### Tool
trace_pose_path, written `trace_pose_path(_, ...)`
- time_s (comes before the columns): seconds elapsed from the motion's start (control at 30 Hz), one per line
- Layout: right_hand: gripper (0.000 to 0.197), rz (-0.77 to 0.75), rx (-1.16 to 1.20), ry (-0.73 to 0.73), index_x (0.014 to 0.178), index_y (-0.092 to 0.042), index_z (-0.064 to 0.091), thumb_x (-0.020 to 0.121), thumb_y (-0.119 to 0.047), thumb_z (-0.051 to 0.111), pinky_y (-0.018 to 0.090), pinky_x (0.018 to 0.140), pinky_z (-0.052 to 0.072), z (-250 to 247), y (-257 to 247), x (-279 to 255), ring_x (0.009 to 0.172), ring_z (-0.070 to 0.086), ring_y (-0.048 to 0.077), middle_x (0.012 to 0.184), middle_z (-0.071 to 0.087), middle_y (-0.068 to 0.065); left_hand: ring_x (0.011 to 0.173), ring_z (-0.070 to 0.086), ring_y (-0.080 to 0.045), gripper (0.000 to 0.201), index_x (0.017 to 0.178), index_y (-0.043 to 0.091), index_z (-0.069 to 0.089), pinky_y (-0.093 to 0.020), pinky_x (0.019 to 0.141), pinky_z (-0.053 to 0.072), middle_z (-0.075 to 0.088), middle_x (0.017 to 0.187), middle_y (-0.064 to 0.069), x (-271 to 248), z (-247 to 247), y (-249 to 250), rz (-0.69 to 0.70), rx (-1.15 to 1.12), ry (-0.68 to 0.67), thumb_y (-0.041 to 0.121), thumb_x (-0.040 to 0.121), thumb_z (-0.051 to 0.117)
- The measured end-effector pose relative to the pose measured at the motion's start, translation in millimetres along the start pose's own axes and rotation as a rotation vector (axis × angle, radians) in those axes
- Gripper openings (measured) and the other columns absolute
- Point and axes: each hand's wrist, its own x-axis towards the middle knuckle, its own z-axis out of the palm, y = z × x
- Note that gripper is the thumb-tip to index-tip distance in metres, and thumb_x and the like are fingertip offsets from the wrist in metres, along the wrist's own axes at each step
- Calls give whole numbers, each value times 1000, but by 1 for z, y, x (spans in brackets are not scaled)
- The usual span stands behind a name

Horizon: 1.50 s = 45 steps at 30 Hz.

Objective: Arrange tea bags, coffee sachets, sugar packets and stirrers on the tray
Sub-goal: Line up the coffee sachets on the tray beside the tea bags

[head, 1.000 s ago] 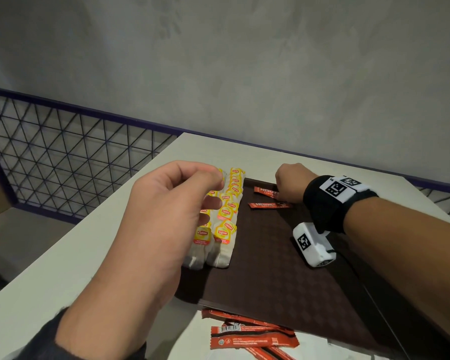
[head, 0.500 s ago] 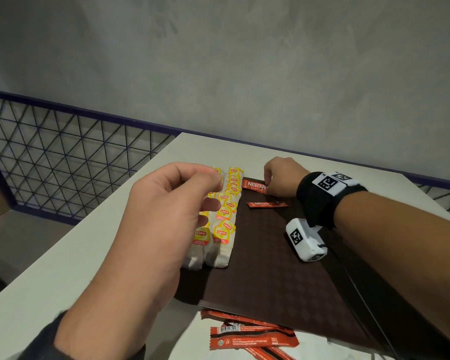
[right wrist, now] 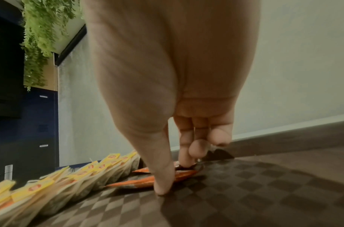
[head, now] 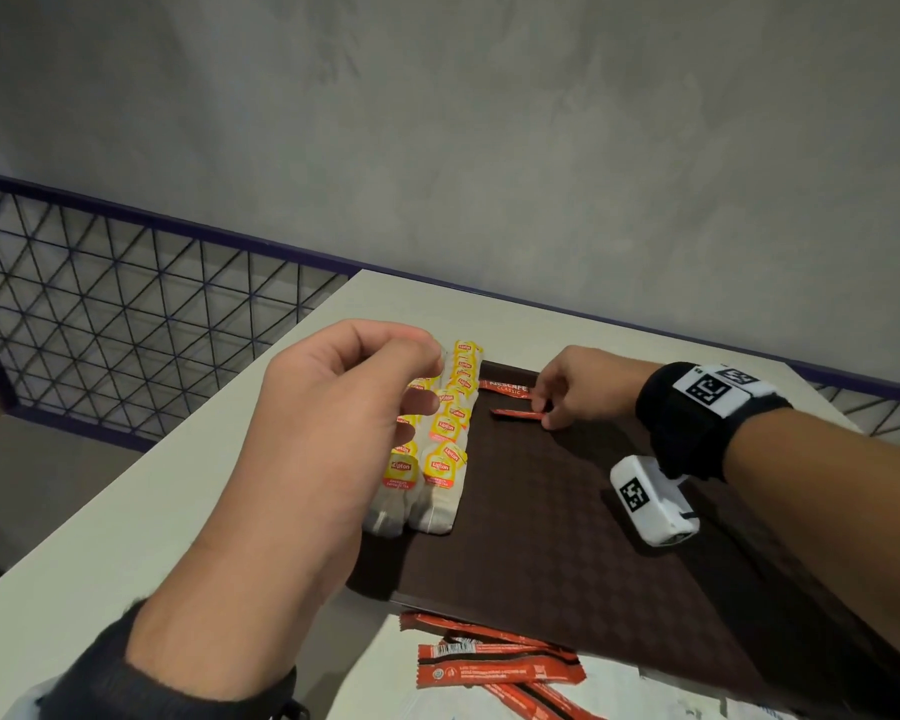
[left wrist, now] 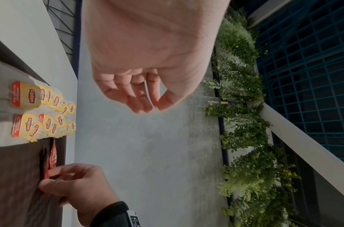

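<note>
Two rows of yellow-tagged tea bags (head: 445,449) lie along the left side of the dark brown tray (head: 541,537). My left hand (head: 427,366) hovers above them with loosely curled fingers and holds nothing, as the left wrist view confirms (left wrist: 149,106). Two red coffee sachets lie at the tray's far end: one labelled NESCAFE (head: 505,387) and a nearer one (head: 515,414). My right hand (head: 544,410) pinches the right end of the nearer sachet (left wrist: 45,173) between thumb and index finger. In the right wrist view the thumb tip (right wrist: 161,188) presses down beside that sachet (right wrist: 140,182).
Several more red coffee sachets (head: 494,662) lie loose on the white table (head: 126,537) just in front of the tray. A wire mesh railing (head: 126,330) borders the table's left side, and a grey wall stands behind. No sugar packets or stirrers are in view.
My right hand pushed the far sachet left towards the tea bags, then drew back onto the nearer sachet. The left hand has stayed in place.
</note>
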Motion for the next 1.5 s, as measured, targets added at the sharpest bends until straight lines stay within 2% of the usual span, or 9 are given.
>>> trace_pose_path(0.23, 8, -7, 28, 27, 85, -19, 74, 82, -19, 81, 26, 70, 47, 2, -12, 6, 86, 64, 14, 89, 73, -1, 71, 67, -18, 25, 64, 28, 77, -37, 71, 46, 76, 81, -1, 1, 0, 0, 5, 2, 8, 15, 84, 72)
trace_pose_path(0.5, 7, -26, 36, 12, 77, -20, 76, 80, -21, 82, 23, 68, 47, 1, -12, 6, 78, 67, 8, 79, 75, -5, 69, 66, -17, 24, 63, 29, 77, -35, 69, 45, 76, 80, -1, 1, 0, 0, 9, -8, 8, 16, 83, 72)
trace_pose_path(0.57, 8, -16, 35, 10, 79, -19, 76, 80, -21, 84, 24, 68, 47, 0, -11, 5, 76, 67, 9, 78, 75, -3, 70, 66, -17, 24, 63, 30, 77, -35, 69, 45, 76, 81, -2, 1, 0, 0, 8, -7, 6, 16, 83, 72)
trace_pose_path(0.7, 20, 12, 61, 43, 89, -21, 70, 77, -21, 87, 33, 77, 53, 1, -9, 8, 80, 67, 17, 81, 72, -2, 70, 66, -17, 25, 62, 29, 76, -34, 69, 46, 75, 80, 0, 0, 1, 0, 6, 2, 3, 17, 84, 72)
trace_pose_path(0.87, 22, 28, 10, 159, 92, -22, 69, 78, -22, 86, 29, 69, 47, 7, -13, 20, 84, 63, 16, 87, 65, -4, 70, 66, -17, 23, 64, 29, 76, -36, 71, 47, 76, 80, 0, 2, 1, -2, 2, 13, 14, 18, 83, 73)
trace_pose_path(1.07, 24, 8, -63, 199, 97, -21, 71, 79, -24, 86, 33, 79, 51, 8, -17, 29, 93, 62, 22, 101, 63, 0, 71, 67, -17, 20, 66, 29, 77, -36, 71, 48, 77, 82, 0, 2, 0, -4, 2, 14, 14, 19, 83, 73)
trace_pose_path(1.17, 25, 10, -109, 228, 97, -21, 69, 79, -24, 85, 32, 77, 48, 7, -18, 30, 96, 61, 23, 106, 62, 2, 71, 67, -17, 18, 66, 28, 77, -34, 69, 47, 77, 83, 0, 2, 0, -4, 7, 8, 12, 19, 81, 73)
trace_pose_path(1.3, 27, 6, -98, 236, 93, -24, 65, 77, -25, 86, 32, 76, 49, 5, -17, 27, 95, 61, 24, 101, 62, 1, 69, 67, -16, 22, 65, 27, 77, -35, 69, 45, 76, 81, 0, 2, 0, -3, 18, -2, 13, 16, 83, 73)
trace_pose_path(1.5, 31, 1, -57, 202, 98, -24, 67, 76, -28, 88, 31, 74, 48, 6, -15, 25, 90, 60, 20, 93, 58, -4, 68, 66, -15, 18, 66, 27, 77, -35, 69, 45, 76, 80, 0, 1, 1, -2, 20, -9, 9, 18, 81, 74)
